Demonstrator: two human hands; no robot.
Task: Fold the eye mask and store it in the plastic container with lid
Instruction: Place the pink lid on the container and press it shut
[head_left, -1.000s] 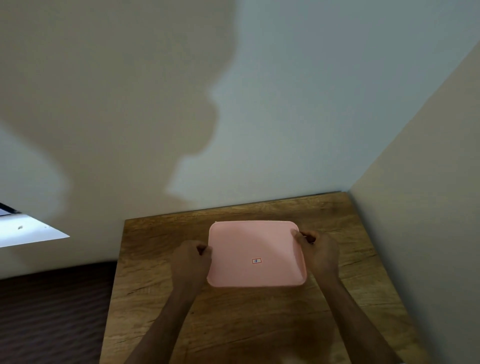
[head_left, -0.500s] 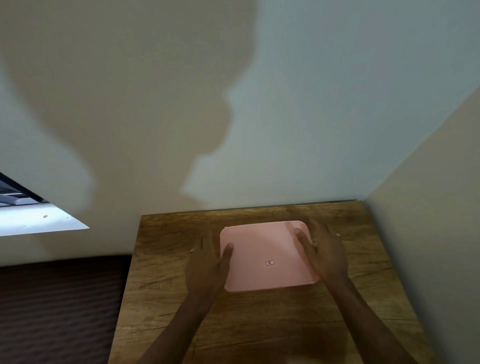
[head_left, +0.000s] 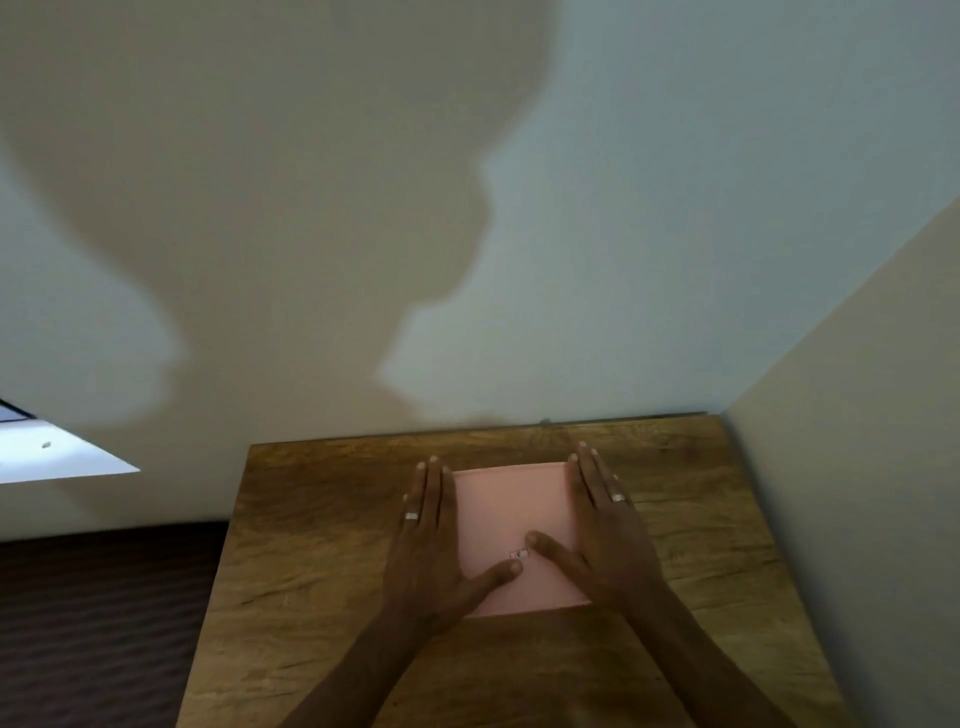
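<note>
On the brown wood-grain surface (head_left: 322, 545), both hands are lying flat on the pale pink rectangular plastic lid (head_left: 511, 519) of the container. Going from the left, the left hand (head_left: 431, 540) is pressing along the lid's left edge, fingers stretched out straight and its thumb reaching in toward a small sticker (head_left: 519, 554) near the middle; its grip is spread wide, clasping nothing. To the right, the right hand (head_left: 602, 535) is mirroring it along the right edge, likewise spread and flat, thumb pointing inward. The eye mask is not showing anywhere; it is probably lying under the lid between the two palms, though that cannot be confirmed. Folding and storing appear finished, and only seating the lid firmly seems to be remaining.
</note>
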